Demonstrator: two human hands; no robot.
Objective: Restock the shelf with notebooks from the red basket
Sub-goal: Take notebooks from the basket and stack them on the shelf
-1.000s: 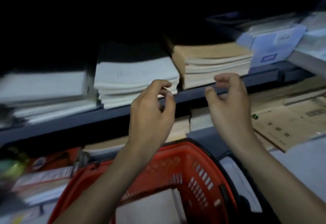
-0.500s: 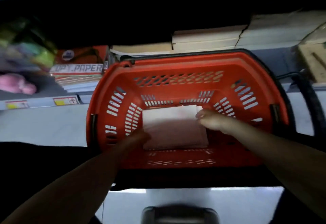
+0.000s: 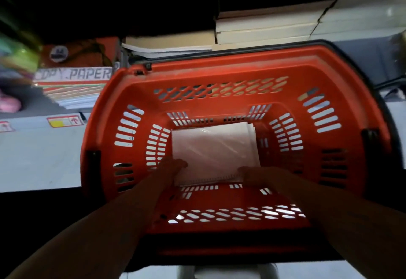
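The red basket [image 3: 219, 68] fills the middle of the head view, seen from above. A stack of white notebooks [image 3: 213, 144] lies flat on its bottom, spiral binding along the near edge. Both of my arms reach down into the basket. My left hand [image 3: 173, 166] holds the stack's near-left corner, fingers over the top cover. My right hand [image 3: 252, 174] holds the near-right corner by the spiral edge. The near edge looks slightly raised. My fingertips are dim and partly hidden under the stack.
Behind the basket, a low shelf holds cream notebook stacks [image 3: 263, 26] and a white paper pile [image 3: 167, 48]. Copy-paper reams [image 3: 74, 74] lie at the left. A pale shelf ledge with price labels [image 3: 39, 153] runs along the left.
My hands dropped from the upper shelf into the basket. Since half a second ago they slid from the stack's sides to its near corners.
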